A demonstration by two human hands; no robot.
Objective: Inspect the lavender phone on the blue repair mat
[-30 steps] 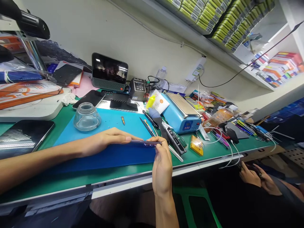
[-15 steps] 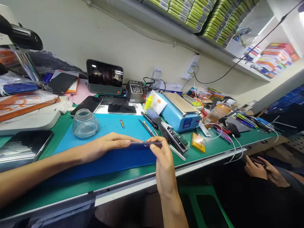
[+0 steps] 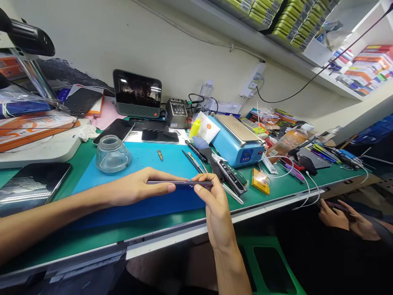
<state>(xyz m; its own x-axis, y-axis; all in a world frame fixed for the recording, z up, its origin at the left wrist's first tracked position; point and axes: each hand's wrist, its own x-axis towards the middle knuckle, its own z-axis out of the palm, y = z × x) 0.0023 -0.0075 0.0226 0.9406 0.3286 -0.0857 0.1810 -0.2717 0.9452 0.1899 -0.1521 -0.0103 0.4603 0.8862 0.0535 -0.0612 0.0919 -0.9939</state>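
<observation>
A slim dark phone point(image 3: 184, 183) is held edge-on above the blue mat point(image 3: 144, 157), its thin side facing me. My left hand point(image 3: 147, 186) grips its left end, thumb along the near edge and fingers behind. At the right end my right hand point(image 3: 213, 196) pinches it between thumb and bent fingers. The phone's broad faces are out of sight from this angle. Beyond the hands, a small brass-coloured tip point(image 3: 160, 155) lies on the mat, beside a glass jar point(image 3: 113, 155).
Right of the mat lie tweezers and a black-and-grey pen-shaped tool point(image 3: 230, 178). Behind them stands a blue heating plate point(image 3: 238, 141). A yellow box point(image 3: 260, 181) sits near the table edge. Another dark phone point(image 3: 33, 184) lies left. At far right, another person's hands point(image 3: 346, 217) hold a phone.
The view has shifted slightly. My left thumb has slid a little along the phone, and more of the phone's left edge shows. Both hands keep hold.
</observation>
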